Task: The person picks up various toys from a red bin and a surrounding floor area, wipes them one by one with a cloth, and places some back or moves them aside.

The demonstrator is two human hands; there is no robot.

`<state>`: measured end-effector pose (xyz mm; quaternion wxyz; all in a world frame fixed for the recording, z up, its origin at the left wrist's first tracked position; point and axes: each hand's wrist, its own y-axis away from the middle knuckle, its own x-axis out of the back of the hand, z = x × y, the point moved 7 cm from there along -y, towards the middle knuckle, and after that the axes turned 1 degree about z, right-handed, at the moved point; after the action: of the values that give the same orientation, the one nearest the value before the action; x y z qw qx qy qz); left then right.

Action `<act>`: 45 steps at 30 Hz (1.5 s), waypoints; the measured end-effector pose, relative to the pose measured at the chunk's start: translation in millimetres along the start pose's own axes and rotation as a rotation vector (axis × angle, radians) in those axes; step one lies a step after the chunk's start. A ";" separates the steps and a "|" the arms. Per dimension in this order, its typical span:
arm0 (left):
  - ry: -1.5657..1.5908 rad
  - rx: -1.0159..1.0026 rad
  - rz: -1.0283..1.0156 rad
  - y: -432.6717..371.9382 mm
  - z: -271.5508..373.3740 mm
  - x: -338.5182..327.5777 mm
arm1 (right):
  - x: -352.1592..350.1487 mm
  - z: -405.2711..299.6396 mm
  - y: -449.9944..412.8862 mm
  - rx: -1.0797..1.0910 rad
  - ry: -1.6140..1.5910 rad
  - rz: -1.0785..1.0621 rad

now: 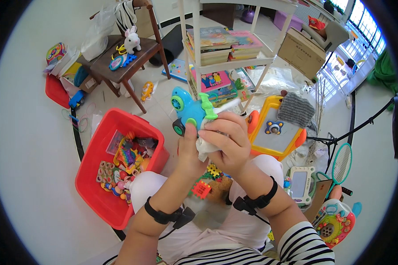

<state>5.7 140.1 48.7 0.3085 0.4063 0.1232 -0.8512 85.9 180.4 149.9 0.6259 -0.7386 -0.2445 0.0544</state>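
A blue plastic toy vehicle with green parts and black wheels is held up in front of me, near the middle of the view. My left hand grips its underside, the thumb near a green wheel hub. My right hand holds a crumpled white tissue against the toy's right side, beside its green piece. Below the hands, between my legs, lie a red plastic building piece and a yellow one, near something brown and fuzzy.
At left stands a red plastic bin of small toys. A wooden chair bears a toy rabbit. Ahead is a white shelf rack with books. At right are a yellow-framed drawing board, a badminton racket and a black stand.
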 end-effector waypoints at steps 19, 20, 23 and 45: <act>-0.039 -0.061 -0.026 5.1 7.2 -17.7 | -0.7 7.7 -7.2 -0.098 -0.048 0.061; -0.033 -0.077 -0.027 3.7 6.1 -19.4 | 1.4 17.8 -2.8 -0.172 -0.102 0.091; -0.024 -0.127 -0.025 4.0 12.5 -21.1 | -1.8 36.2 9.6 -0.522 -0.207 0.177; -0.019 -0.096 0.005 6.3 8.3 -24.8 | 3.9 10.1 1.6 -0.147 -0.083 0.069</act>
<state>16.3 141.9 73.3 0.3310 0.3830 0.1600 -0.8474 85.8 191.0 147.2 0.5572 -0.7876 -0.2480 0.0881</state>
